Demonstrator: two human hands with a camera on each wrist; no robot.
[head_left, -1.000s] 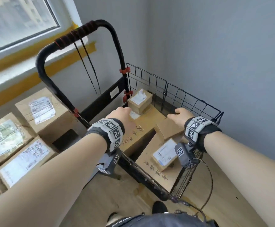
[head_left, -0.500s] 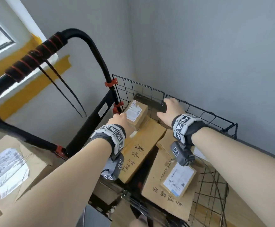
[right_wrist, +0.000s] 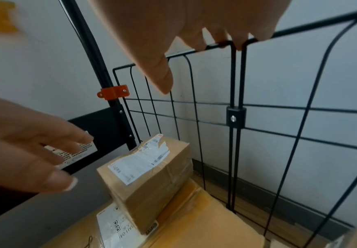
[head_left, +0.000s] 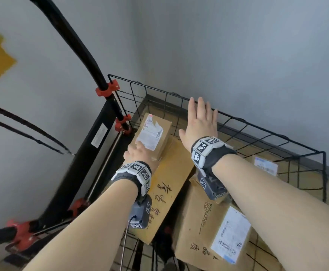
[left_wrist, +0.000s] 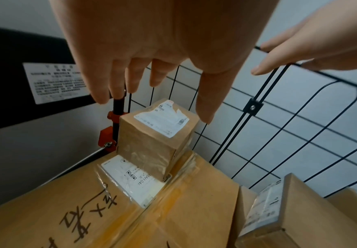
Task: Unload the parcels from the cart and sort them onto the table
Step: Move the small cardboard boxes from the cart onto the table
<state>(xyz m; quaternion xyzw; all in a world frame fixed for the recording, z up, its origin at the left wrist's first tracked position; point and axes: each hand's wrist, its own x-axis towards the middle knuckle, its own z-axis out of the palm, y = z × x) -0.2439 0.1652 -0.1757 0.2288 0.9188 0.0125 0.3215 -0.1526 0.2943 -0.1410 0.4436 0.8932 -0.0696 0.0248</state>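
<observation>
A small cardboard parcel [head_left: 151, 136] with a torn white label stands in the far left corner of the black wire cart [head_left: 238, 123], on top of a large flat box [head_left: 171, 184] with handwriting. My left hand [head_left: 138, 152] hovers just above the parcel's near end, fingers spread and holding nothing. In the left wrist view the fingers [left_wrist: 131, 80] hang apart over the parcel [left_wrist: 154, 144]. My right hand [head_left: 200, 120] is raised flat to the right of the parcel, at the cart's far wire wall, fingers straight. The right wrist view shows the parcel [right_wrist: 150, 176] below it.
A big labelled box [head_left: 204, 231] lies under my right forearm, and another labelled parcel [head_left: 265, 165] sits at the cart's right side. The black cart handle [head_left: 77, 42] with red clamps rises on the left. Grey walls close in behind the cart.
Both hands moved forward, deeper into the cart. The right hand left the box it rested on and spread open by the far rail. The left hand reached the small parcel.
</observation>
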